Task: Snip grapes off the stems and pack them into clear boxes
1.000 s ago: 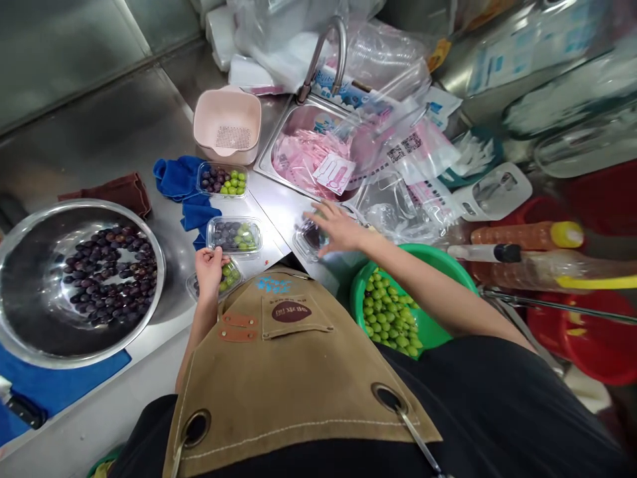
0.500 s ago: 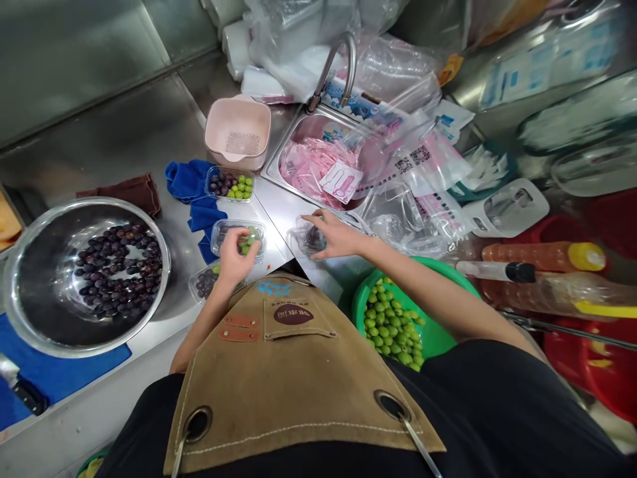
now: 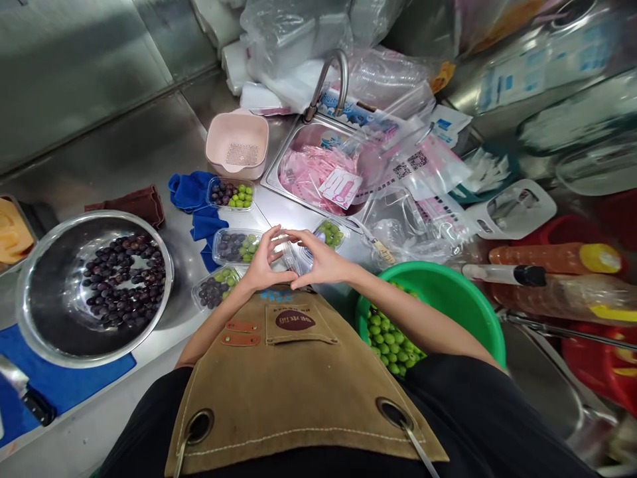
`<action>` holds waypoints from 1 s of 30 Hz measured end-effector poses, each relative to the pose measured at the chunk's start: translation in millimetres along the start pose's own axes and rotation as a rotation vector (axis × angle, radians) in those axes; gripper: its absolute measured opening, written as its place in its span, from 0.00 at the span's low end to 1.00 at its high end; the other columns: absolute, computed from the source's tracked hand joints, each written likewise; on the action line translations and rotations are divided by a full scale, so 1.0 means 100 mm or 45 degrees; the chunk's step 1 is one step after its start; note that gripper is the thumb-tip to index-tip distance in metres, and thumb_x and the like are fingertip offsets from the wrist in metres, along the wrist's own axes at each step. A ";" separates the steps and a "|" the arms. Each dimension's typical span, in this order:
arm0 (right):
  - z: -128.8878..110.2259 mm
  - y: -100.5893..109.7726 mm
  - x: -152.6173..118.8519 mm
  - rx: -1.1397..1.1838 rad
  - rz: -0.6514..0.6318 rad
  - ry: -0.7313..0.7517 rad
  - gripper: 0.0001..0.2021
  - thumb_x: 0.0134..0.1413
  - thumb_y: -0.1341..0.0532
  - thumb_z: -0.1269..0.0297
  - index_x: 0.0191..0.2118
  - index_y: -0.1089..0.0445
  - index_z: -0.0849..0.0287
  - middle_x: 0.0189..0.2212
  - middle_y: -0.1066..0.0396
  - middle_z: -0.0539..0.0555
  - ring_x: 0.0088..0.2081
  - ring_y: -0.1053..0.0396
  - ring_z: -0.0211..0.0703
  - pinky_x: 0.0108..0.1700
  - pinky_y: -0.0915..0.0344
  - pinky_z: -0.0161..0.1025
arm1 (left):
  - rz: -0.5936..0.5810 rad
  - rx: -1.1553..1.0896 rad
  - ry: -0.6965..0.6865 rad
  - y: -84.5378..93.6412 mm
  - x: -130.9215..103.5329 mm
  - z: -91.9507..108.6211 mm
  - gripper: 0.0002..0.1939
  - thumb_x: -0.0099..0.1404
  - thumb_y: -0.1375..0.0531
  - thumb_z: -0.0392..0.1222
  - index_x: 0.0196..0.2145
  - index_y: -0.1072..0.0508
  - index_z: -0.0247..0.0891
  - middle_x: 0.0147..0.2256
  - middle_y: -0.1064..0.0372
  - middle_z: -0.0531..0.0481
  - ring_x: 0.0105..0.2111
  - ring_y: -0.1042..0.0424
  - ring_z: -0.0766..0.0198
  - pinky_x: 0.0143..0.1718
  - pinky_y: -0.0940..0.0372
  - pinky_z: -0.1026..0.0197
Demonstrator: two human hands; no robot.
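My left hand point(image 3: 269, 262) and my right hand point(image 3: 323, 260) face each other in front of the apron, fingers curved around the edges of a clear plastic container piece point(image 3: 290, 255). Whether it is a lid or a tray I cannot tell. Just beyond my right hand sits a clear container with green grapes point(image 3: 331, 232), partly hidden by that hand. Left of my left hand, a clear container of dark and green grapes point(image 3: 237, 245) lies on the steel counter. Another such container point(image 3: 216, 287) is nearer me, and a third point(image 3: 231, 194) farther back.
A steel bowl of dark grapes point(image 3: 30, 292) stands left, with a knife point(image 3: 30, 395) nearby. At right is a green tub point(image 3: 462, 299) holding green grapes. Behind are a pink colander point(image 3: 237, 143), a blue cloth point(image 3: 189, 189) and a sink point(image 3: 279, 179) with pink packets.
My left hand has left the middle grape container and moved right. Both hands have come together around the clear plastic piece. The container with green grapes now shows beyond my right hand.
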State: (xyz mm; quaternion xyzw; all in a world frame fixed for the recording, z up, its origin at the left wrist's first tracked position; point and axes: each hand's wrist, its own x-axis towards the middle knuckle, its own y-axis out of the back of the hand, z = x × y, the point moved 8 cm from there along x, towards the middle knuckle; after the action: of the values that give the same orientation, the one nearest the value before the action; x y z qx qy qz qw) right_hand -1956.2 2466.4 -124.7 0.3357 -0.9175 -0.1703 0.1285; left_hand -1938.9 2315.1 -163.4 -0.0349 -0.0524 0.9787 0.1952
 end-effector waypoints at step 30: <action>0.16 -0.55 -0.34 0.692 0.278 -0.289 0.62 0.45 0.37 0.13 0.78 0.40 0.48 0.76 0.40 0.64 0.76 0.41 0.67 0.74 0.37 0.61 | 0.551 0.062 0.005 0.28 -0.08 0.22 0.25 0.55 0.18 0.49 0.43 0.24 0.41 0.44 0.21 0.46 0.48 0.18 0.55 0.51 0.18 0.51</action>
State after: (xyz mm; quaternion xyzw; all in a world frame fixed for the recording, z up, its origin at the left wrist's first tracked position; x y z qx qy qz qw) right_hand -1904.7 2453.0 -165.5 0.2361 -0.9685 0.0595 -0.0517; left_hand -1943.9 2284.2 -144.1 -0.0425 -0.0195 0.9987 -0.0186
